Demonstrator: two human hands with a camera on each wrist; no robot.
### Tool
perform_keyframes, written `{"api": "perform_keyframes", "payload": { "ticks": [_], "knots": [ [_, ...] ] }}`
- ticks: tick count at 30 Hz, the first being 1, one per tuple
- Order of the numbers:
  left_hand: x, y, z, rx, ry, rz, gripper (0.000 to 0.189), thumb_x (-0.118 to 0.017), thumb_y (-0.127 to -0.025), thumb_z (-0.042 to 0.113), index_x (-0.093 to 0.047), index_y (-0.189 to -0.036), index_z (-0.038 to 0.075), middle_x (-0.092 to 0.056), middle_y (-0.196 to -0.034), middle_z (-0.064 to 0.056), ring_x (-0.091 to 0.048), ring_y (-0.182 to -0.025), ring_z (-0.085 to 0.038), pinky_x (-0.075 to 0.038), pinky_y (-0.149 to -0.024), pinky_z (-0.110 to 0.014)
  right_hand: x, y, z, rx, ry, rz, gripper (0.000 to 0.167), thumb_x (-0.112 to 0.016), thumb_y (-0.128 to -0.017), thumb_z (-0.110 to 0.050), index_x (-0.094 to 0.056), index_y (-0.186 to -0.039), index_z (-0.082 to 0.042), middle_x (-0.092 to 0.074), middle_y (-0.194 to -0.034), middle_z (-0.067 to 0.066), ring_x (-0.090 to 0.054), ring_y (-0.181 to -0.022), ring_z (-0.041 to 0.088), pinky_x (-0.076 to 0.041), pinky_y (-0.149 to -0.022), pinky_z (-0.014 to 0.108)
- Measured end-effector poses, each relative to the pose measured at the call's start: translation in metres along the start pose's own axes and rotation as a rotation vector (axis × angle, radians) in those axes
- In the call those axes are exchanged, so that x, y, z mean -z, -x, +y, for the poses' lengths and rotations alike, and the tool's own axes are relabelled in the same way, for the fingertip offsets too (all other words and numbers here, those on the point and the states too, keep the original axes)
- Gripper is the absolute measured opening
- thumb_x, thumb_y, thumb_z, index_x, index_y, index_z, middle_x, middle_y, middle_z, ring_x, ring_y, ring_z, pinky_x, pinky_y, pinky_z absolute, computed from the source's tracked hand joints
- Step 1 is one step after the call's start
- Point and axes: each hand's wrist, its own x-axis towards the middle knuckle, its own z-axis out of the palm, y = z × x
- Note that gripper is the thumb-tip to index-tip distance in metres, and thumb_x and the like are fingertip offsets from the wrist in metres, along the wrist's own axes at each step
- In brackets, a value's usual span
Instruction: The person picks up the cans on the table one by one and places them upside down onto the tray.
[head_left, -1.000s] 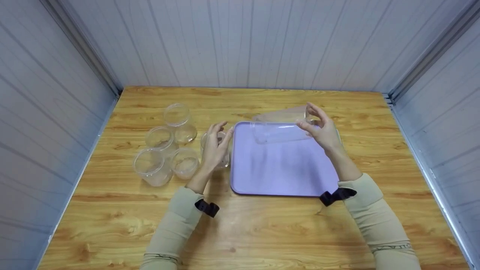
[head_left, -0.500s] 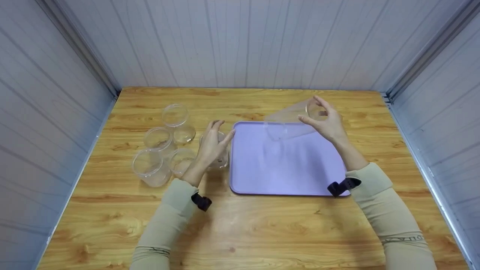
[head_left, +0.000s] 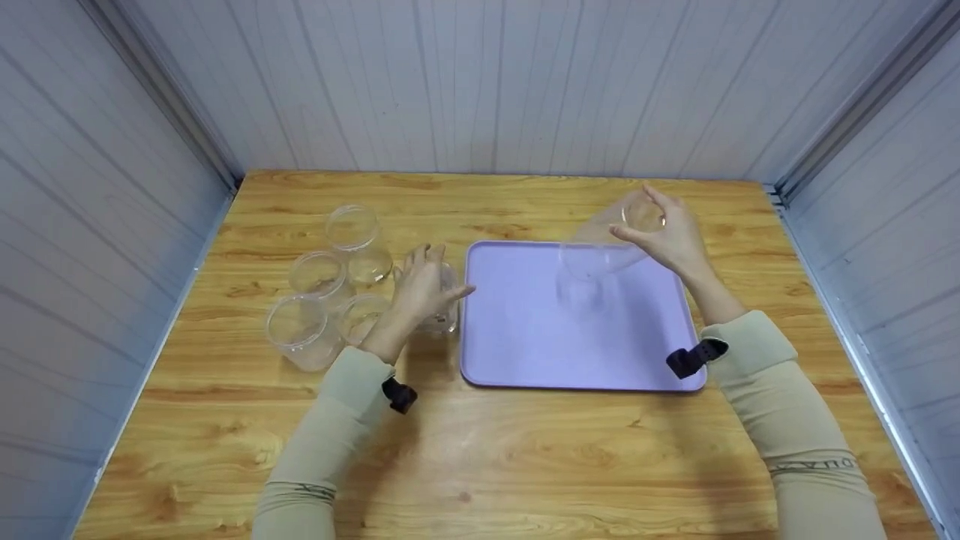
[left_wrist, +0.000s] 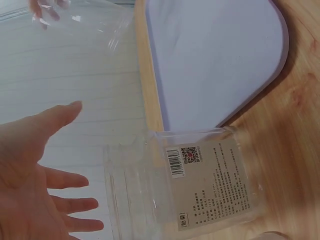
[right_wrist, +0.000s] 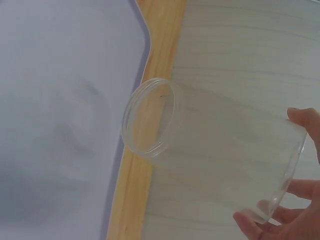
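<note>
My right hand [head_left: 673, 236] grips a clear plastic jar [right_wrist: 225, 145] around its base end. That jar is tilted with its open threaded mouth downward, above the far right part of a purple tray [head_left: 525, 337]. My left hand [head_left: 421, 289] is spread over a second clear jar [left_wrist: 155, 200], which stands against the tray's left edge. In the left wrist view this jar carries a printed label [left_wrist: 207, 182] with a barcode. Fingers and thumb are apart there and grasp nothing; the head view partly hides the jar under the hand.
Left of my left hand stand several more clear jars [head_left: 300, 330], grouped close together with open mouths. The wooden table [head_left: 525, 457] is bounded by pale panel walls [head_left: 480, 90] at the back and both sides.
My right hand has moved right and back with the jar, tipping its mouth further down over the tray. The left hand has shifted slightly left, its thumb spreading wider.
</note>
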Motion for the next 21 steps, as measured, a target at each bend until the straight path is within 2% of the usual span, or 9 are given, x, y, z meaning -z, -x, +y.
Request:
{"api": "perform_keyframes", "payload": {
  "ticks": [6,10,17,21],
  "knots": [
    [0.001,-0.001,-0.003,0.034,-0.059,-0.056,0.093,-0.070,-0.068,0.048,-0.027,-0.138,0.005,-0.020,-0.138,-0.025,-0.018,-0.126,-0.040,-0.020,-0.099,-0.055,0.003,-0.004,0.003,-0.029,0.081,-0.020,0.088,-0.070,-0.071,-0.042,-0.029,-0.138,-0.004,-0.028,-0.134,0.027,-0.028,-0.121,0.041,-0.025,-0.097,0.053],
    [0.002,-0.002,-0.006,0.030,-0.074,-0.069,0.095,-0.073,-0.066,0.045,-0.027,-0.138,0.004,-0.021,-0.136,-0.027,-0.020,-0.124,-0.040,-0.024,-0.097,-0.055,0.003,-0.006,0.008,-0.036,0.143,-0.005,0.088,-0.070,-0.070,-0.042,-0.029,-0.137,-0.002,-0.030,-0.131,0.029,-0.032,-0.116,0.043,-0.029,-0.094,0.054],
    [0.004,-0.002,-0.008,0.026,-0.073,-0.097,0.089,-0.073,-0.070,0.039,-0.026,-0.138,0.003,-0.022,-0.134,-0.029,-0.021,-0.123,-0.041,-0.025,-0.098,-0.052,0.006,-0.007,0.020,-0.050,0.230,0.005,0.089,-0.070,-0.070,-0.042,-0.029,-0.136,0.002,-0.031,-0.130,0.031,-0.033,-0.115,0.044,-0.030,-0.092,0.056],
    [0.005,-0.003,-0.008,0.001,-0.089,-0.104,0.084,-0.072,-0.072,0.034,-0.029,-0.136,0.000,-0.027,-0.131,-0.030,-0.028,-0.118,-0.042,-0.033,-0.093,-0.051,0.007,-0.009,0.022,-0.072,0.253,-0.012,0.090,-0.069,-0.071,-0.043,-0.028,-0.136,0.002,-0.029,-0.130,0.032,-0.031,-0.116,0.046,-0.030,-0.092,0.058]
  ]
}}
